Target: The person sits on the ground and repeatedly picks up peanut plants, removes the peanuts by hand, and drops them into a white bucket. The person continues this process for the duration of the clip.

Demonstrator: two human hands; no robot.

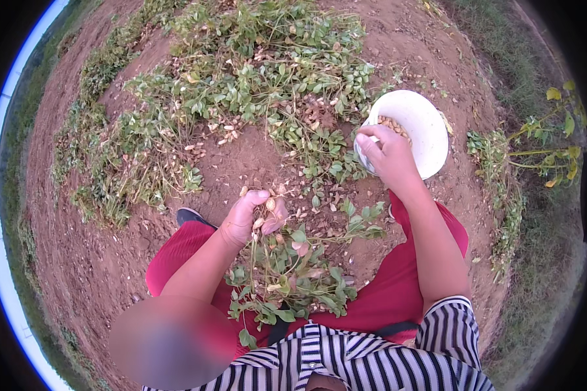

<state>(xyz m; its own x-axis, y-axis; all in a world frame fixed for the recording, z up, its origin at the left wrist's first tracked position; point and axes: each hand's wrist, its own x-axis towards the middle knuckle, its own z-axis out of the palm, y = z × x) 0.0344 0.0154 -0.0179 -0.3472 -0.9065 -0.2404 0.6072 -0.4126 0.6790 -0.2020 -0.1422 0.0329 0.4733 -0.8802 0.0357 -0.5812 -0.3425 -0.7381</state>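
Note:
My left hand [258, 215] is closed around the root end of an uprooted peanut plant [298, 273], with several pods [270, 204] showing among its fingers. The plant's leafy stems hang down over my lap. My right hand [384, 151] is at the left rim of a white plastic bucket [428, 132], its fingers bent over the edge. Whether it holds anything is hidden by the fingers. Peanuts in their shells [394, 126] lie in the bottom of the bucket, which tilts towards the left.
Piled peanut plants [254, 73] with pods spread across the reddish soil ahead and to the left. Loose pods [230, 132] lie at the pile's edge. More pulled plants [506, 220] and a yellow-leaved plant [548, 154] stand at the right, beside grass.

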